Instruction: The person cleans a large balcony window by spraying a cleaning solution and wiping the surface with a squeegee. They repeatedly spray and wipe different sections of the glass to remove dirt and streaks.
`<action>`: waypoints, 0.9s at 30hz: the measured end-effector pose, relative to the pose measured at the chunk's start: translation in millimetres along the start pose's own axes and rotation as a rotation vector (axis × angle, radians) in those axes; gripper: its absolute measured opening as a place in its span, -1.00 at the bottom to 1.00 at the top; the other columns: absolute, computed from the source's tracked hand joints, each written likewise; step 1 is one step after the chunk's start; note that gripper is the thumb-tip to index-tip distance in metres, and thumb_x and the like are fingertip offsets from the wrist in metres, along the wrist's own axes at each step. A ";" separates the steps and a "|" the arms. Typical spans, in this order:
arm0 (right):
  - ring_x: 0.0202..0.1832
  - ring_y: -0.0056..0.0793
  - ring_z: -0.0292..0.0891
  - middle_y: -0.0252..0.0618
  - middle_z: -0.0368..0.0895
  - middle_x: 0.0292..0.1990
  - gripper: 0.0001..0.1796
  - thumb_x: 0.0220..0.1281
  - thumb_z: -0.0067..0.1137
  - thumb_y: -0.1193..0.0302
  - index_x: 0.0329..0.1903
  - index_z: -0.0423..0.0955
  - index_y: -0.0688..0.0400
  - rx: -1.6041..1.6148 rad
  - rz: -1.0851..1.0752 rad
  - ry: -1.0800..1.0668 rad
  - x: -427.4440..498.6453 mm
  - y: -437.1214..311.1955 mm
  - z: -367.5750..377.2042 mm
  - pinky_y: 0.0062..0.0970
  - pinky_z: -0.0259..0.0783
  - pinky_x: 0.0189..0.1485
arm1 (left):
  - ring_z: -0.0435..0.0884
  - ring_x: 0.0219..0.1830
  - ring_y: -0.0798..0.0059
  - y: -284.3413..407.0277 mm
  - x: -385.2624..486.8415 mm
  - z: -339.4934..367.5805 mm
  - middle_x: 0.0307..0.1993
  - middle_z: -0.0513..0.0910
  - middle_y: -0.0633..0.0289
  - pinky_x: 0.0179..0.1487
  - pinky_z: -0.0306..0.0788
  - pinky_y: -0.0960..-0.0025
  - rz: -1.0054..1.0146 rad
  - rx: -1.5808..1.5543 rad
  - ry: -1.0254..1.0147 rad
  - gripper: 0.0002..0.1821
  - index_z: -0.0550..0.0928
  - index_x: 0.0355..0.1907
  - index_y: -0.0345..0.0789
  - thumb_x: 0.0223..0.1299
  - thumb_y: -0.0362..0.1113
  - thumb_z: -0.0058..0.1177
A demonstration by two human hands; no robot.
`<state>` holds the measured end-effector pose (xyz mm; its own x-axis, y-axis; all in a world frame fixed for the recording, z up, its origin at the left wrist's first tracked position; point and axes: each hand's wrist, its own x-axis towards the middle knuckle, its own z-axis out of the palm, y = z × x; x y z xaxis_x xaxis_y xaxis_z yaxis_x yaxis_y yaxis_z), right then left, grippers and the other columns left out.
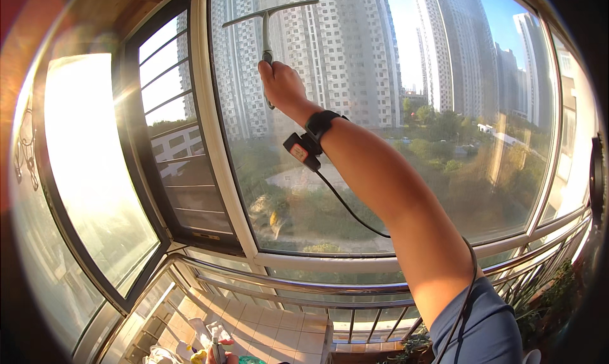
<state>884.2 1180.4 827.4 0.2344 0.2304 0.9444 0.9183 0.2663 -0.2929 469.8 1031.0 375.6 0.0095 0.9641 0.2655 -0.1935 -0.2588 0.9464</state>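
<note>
My right hand is raised with its fingers closed around the handle of a window squeegee. The squeegee's long blade lies near the top of the large window pane, tilted a little up to the right. A black wrist strap with a small boxed device and a cable sits on my right wrist. Low at the bottom edge, my left hand shows only in part, with its fingers around a grey object, perhaps a bottle's top; its lower part is cut off.
A curved metal railing runs below the window. White and yellow cloths or bags lie by my left hand, near a tiled ledge. A dark-framed window with bars stands at the left. Potted plants grow at the lower right.
</note>
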 end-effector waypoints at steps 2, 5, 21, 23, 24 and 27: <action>-0.08 0.28 0.63 0.26 0.71 -0.22 -0.34 0.50 -0.30 0.02 -0.23 0.65 0.34 -0.035 -0.030 0.035 52.7 -16.9 25.8 0.08 0.49 0.10 | 0.57 -0.23 0.60 -0.4 6.6 -16.6 -0.04 0.66 0.25 -0.18 0.46 0.53 0.025 0.079 -0.016 -0.55 0.61 0.16 -0.40 0.20 -0.65 -0.06; 0.08 0.18 0.62 0.20 0.72 -0.06 -0.36 0.47 -0.29 0.03 -0.11 0.67 0.30 0.056 0.214 -0.067 108.4 -31.1 44.5 0.00 0.48 0.20 | 0.57 -0.23 0.61 -8.7 18.4 -35.6 -0.06 0.66 0.26 -0.18 0.46 0.53 0.022 0.183 0.021 -0.57 0.62 0.14 -0.39 0.21 -0.64 -0.05; 0.04 0.06 0.69 0.07 0.76 -0.06 -0.43 0.42 -0.16 0.06 -0.04 0.69 0.26 -0.068 0.358 -0.129 97.8 -39.6 87.0 -0.06 0.54 0.14 | 0.58 -0.24 0.64 -61.2 58.7 -41.7 -0.13 0.68 0.31 -0.21 0.45 0.57 -0.001 0.400 -0.018 -0.61 0.65 0.11 -0.35 0.23 -0.58 0.00; 0.09 0.12 0.65 0.10 0.74 -0.03 -0.42 0.43 -0.17 0.04 -0.03 0.70 0.24 -0.092 0.371 -0.143 63.6 -32.7 95.0 -0.04 0.52 0.15 | 0.56 -0.25 0.68 -64.9 52.5 -34.2 -0.14 0.66 0.34 -0.24 0.43 0.59 -0.042 0.279 -0.044 -0.58 0.64 0.13 -0.33 0.22 -0.59 -0.03; 0.07 0.13 0.65 0.11 0.74 -0.03 -0.42 0.45 -0.17 0.03 -0.04 0.70 0.23 -0.108 0.349 -0.155 44.9 -29.3 97.9 -0.03 0.52 0.15 | 0.55 -0.26 0.68 -66.7 50.2 -29.8 -0.14 0.65 0.34 -0.24 0.43 0.58 -0.004 0.316 -0.041 -0.57 0.63 0.14 -0.33 0.22 -0.60 -0.04; 0.00 0.16 0.66 0.13 0.75 -0.11 -0.43 0.50 -0.17 0.01 -0.06 0.69 0.22 -0.177 0.330 -0.118 -16.3 -16.8 103.5 0.02 0.52 0.10 | 0.50 -0.28 0.70 -71.3 42.1 -14.2 -0.12 0.64 0.35 -0.24 0.38 0.58 0.004 0.118 -0.064 -0.56 0.60 0.15 -0.37 0.22 -0.65 -0.09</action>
<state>831.9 1269.0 801.5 0.4978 0.3852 0.7771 0.8429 -0.0038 -0.5381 470.1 1091.0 316.7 0.0717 0.9581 0.2774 -0.0773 -0.2719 0.9592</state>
